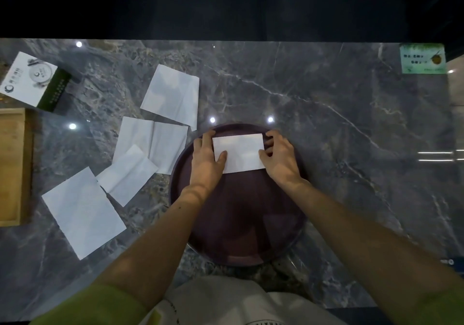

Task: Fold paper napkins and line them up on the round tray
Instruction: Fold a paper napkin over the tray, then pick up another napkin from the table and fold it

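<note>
A round dark purple tray (233, 246) lies on the marble table right in front of me. A white folded napkin (241, 152) rests at the tray's far part. My left hand (207, 161) grips its left end, thumb on top. My right hand (280, 156) grips its right end the same way. Several unfolded white napkins lie on the table left of the tray: one at the back (172, 94), two overlapping in the middle (153, 141) (126, 174), and a large one nearest me (81, 211).
A napkin packet (32, 81) lies at the far left, with a wooden box (11, 166) below it at the left edge. A green card (423, 58) sits at the far right corner. The table's far edge runs across the top.
</note>
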